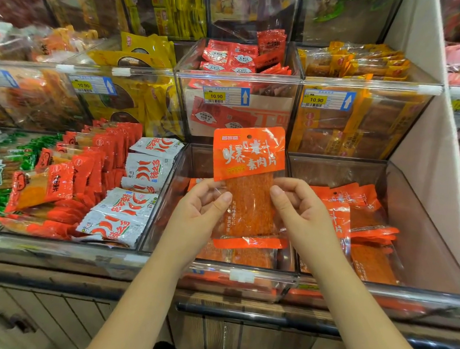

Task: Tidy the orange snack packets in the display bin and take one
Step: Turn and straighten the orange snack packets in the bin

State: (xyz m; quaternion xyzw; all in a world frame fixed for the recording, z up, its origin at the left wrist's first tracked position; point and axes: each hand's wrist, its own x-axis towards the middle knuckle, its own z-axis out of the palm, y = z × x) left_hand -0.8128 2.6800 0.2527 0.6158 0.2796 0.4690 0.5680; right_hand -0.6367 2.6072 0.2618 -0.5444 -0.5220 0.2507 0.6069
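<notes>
Shop shelving fills the view: tiers of clear plastic boxes heaped with red, yellow and green snacks above a wooden counter front. Over the middle clear acrylic display bin in the lowest tier, a person holds one flat orange snack packet upright, white lettering facing them, raised clear of the stock. The left hand pinches its left edge between thumb and curled fingers. The right hand pinches the right edge likewise, both on the see-through lower half.

That film looks slick, so I judge the grip could slide and drop the packet onto the flat orange packets lying beneath, untidying the pile. A forearm dragged across the front rim could nudge them too.

By count: two hands, one packet lifted, three yellow price tags plainly reading 10.90. How many packets lie in the bin I cannot tell, since the hands and the held packet cover them. The neighbouring bin on the right holds several overlapping ones.
</notes>
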